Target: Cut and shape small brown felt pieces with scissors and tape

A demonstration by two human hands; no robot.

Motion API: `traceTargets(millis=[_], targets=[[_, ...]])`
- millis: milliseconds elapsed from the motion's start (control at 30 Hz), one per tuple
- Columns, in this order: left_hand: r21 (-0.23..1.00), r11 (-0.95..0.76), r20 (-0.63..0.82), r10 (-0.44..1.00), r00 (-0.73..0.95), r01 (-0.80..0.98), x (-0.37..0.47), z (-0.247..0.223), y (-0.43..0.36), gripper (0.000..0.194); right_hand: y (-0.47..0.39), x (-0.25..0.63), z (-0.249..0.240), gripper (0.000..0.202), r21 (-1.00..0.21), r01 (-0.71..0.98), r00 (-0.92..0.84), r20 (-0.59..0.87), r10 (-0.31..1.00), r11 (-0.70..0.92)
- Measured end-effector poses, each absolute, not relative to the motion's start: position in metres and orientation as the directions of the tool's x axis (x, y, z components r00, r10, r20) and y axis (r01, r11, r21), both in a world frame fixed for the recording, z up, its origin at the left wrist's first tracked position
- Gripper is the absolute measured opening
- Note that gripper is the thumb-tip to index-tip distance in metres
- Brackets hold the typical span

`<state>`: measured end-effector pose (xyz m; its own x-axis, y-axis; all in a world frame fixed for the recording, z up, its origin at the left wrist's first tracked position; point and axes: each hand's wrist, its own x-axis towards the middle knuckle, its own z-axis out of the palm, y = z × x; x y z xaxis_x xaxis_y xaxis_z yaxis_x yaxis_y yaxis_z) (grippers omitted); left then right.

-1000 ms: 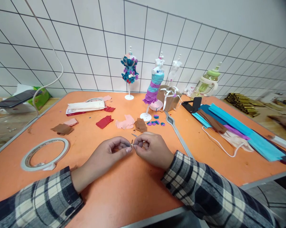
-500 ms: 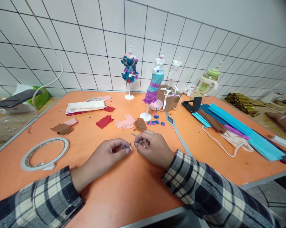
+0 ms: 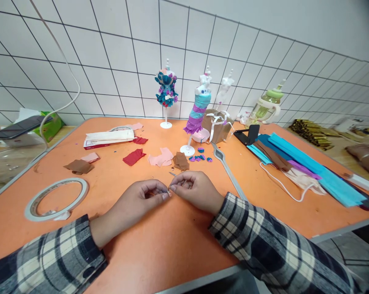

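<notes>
My left hand (image 3: 141, 198) is closed in a pinch over the orange table, with a tiny pale pinkish scrap (image 3: 169, 193) at its fingertips. My right hand (image 3: 198, 190) meets it from the other side, thumb and forefinger pinched on the same scrap. The scrap is too small to tell its kind. Just beyond my fingers lie folded brown crepe-like pieces (image 3: 180, 161), pale pink pieces (image 3: 161, 157) and a red piece (image 3: 134, 157). Several small teal-and-purple pieces (image 3: 199, 158) lie beyond my right hand.
Small dress-form figures stand at the back, one in a teal ruffled dress (image 3: 166, 90), one in a blue-purple wrap (image 3: 199, 108). A tape roll (image 3: 31, 212) lies left. Right are folded coloured strips (image 3: 313, 165), a phone stand (image 3: 252, 134) and a green-lidded bottle (image 3: 268, 106).
My right hand has moved slightly left, and its fingertips now meet those of my left hand at the scrap. The other person's hand at the far right has gone from view.
</notes>
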<state>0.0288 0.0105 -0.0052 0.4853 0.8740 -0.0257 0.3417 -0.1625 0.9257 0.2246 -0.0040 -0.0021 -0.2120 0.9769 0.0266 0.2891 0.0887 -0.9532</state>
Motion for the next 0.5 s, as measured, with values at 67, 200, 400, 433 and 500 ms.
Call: traceTargets(millis=[67,200,400,433,500], targets=[[0.921,-0.169,-0.023,0.875,0.483,0.35,0.0292,-0.0052,0.0101,0.021,-0.0036,0.2244,-0.0025,0.01,-0.948,0.305,-0.2,0.026,0.98,0.087],[0.923,-0.159,-0.022,0.886,0.462,0.349,0.0292,-0.0058,0.0095,0.024,-0.0025,0.2241,-0.0011,0.008,-0.949,0.31,-0.16,0.011,0.987,0.061],[0.956,-0.178,0.046,0.877,0.479,0.234,0.0271,-0.0008,0.0072,0.035,-0.0035,0.226,-0.001,0.005,-0.911,0.378,-0.185,0.099,0.978,0.164],[0.947,-0.19,0.049,0.884,0.465,0.261,0.0275,0.0005,0.0067,0.03,-0.0042,0.226,-0.0014,0.004,-0.895,0.396,-0.208,0.132,0.969,0.207],[0.918,-0.202,0.037,0.901,0.432,0.342,0.0289,0.0022,0.0061,0.024,-0.006,0.2254,-0.0024,0.004,-0.861,0.423,-0.251,0.188,0.95,0.282]])
